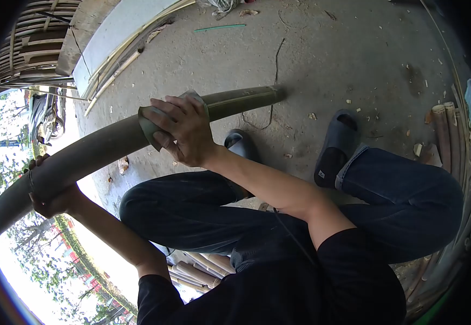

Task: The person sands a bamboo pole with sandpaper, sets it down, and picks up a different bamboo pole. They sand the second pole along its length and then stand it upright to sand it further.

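A long dark-green bamboo pole [95,150] runs slantwise before me, its near end at the left and its far end over the floor. My left hand [54,197] is wrapped around the pole from below, near its left end, with fingertips showing over the top edge. Farther along, my right hand [178,127] presses a grey-green sheet of sandpaper [148,127] around the pole. The fingers are bent over the sheet, which curves with the bamboo and sticks out on both sides of the hand.
Bamboo pieces [449,135] lie at the right, and more bamboo poles [205,275] lie beneath me. Long thin strips [116,73] lean along a pale board [113,35]. A green strip [219,27] and scraps lie on the concrete floor [322,59]. My sandaled feet [339,135] rest there.
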Demonstrator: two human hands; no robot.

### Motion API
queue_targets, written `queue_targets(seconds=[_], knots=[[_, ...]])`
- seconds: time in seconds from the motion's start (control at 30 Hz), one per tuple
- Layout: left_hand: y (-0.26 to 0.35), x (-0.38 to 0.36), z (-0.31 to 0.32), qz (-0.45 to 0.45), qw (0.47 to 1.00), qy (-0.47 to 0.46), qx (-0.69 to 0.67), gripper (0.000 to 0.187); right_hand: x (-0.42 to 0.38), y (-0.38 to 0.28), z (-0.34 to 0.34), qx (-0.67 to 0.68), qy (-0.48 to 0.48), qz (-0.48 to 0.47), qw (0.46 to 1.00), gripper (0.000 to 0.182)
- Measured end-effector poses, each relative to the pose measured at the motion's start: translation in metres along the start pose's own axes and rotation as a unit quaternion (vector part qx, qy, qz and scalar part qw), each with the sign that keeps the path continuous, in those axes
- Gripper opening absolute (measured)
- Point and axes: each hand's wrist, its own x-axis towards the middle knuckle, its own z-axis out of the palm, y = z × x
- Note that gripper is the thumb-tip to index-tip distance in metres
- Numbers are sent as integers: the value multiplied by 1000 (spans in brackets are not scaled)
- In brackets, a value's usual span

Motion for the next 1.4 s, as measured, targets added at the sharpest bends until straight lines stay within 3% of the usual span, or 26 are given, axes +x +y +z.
queue_targets(seconds=[0.07,0.23,0.33,0.43,0.5,0.53,0.63,0.77,0.87,0.93,0.97,1.07,1.1,1.13,1.17,1.23,1.3,1.4], knots=[[3,1,4,-21,1000,-9,-18,72,-7,34,-4,10,10,-55,998,47],[-1,-7,4,16,998,50,43,74,-124,243,-61,-129,38,164,977,49],[4,-8,-7,7,995,-51,-87,74,-98,208,-56,-109,14,147,983,47],[9,-7,6,40,999,-2,-27,75,-24,79,-15,50,-45,91,994,48],[12,-8,9,23,1000,-9,13,77,6,11,-7,56,30,6,998,45],[15,-8,13,29,999,-7,31,78,3,10,0,29,52,4,998,48],[10,0,9,23,999,-3,28,78,-17,65,-14,11,39,-47,998,48],[8,1,-2,3,999,34,23,78,-114,227,-66,-126,-20,139,982,51],[6,7,-11,4,999,29,19,77,-125,238,-76,-143,-51,149,977,51],[5,6,-16,-11,1000,10,1,76,-83,166,-59,-103,-72,75,989,51],[4,9,-11,-1,1000,8,14,76,-64,130,-42,-17,-70,105,992,52],[5,15,-12,-18,1000,2,4,76,-23,41,-16,24,-55,14,998,59],[5,21,-11,-33,999,-6,-30,76,-26,48,-16,26,-53,14,998,59],[2,14,6,4,998,49,47,74,-34,65,-17,18,-45,37,998,59],[0,16,7,8,998,42,43,74,-43,88,-18,8,-35,57,998,59],[-5,13,1,-19,995,84,56,72,-91,183,-45,-73,-40,94,992,53],[-10,10,-7,-13,998,54,36,72,-136,252,-86,-96,-43,97,990,49],[-15,11,-15,16,999,24,21,71,-139,249,-73,-129,-48,174,975,56]])
